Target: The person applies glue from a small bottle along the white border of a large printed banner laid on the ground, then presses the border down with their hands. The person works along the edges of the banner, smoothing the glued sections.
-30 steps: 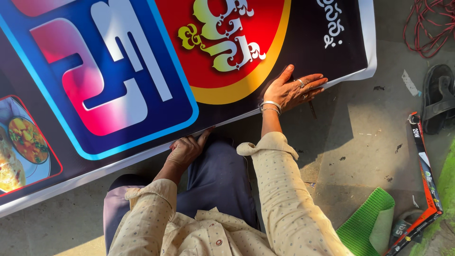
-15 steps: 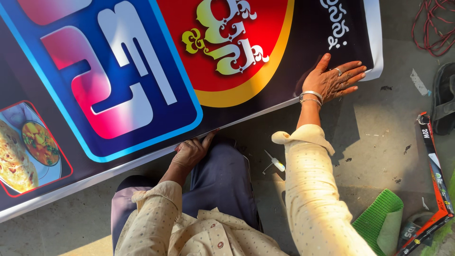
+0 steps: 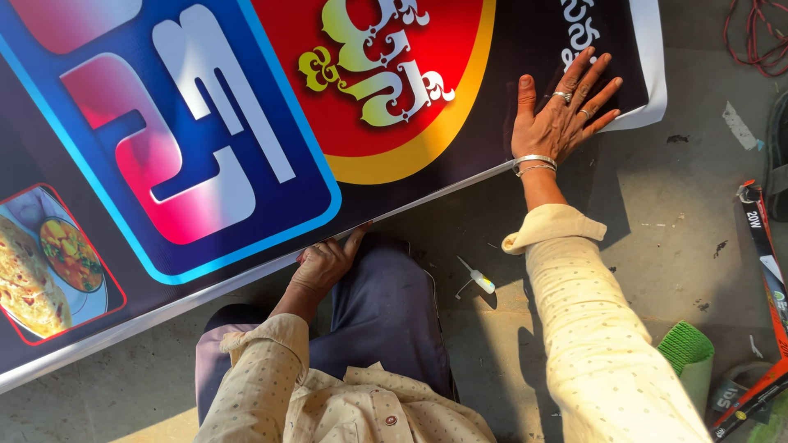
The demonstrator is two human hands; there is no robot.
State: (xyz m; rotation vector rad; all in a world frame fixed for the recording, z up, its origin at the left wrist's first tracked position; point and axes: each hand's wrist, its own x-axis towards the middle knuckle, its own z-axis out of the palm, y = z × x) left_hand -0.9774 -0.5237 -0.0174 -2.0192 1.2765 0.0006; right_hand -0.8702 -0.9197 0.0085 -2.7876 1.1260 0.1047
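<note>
A large printed banner (image 3: 246, 164) lies across the concrete floor, with blue, red and yellow graphics and food pictures at its left end. My right hand (image 3: 562, 111) lies flat with fingers spread on the banner's dark right part, near its lower edge and white border. It wears rings and a bangle. My left hand (image 3: 327, 262) rests at the banner's lower edge above my knee, fingers curled against the edge; whether it grips the edge I cannot tell.
A small white and yellow tool (image 3: 476, 279) lies on the floor by my knee. A green ridged mat roll (image 3: 688, 353) and an orange and black box (image 3: 767, 271) sit at the right. Red cable (image 3: 755, 37) coils at the top right.
My right hand has slid rightward and farther up along the banner's lower edge. The view has shifted, showing the small tool on the floor. My left hand stays at the edge.
</note>
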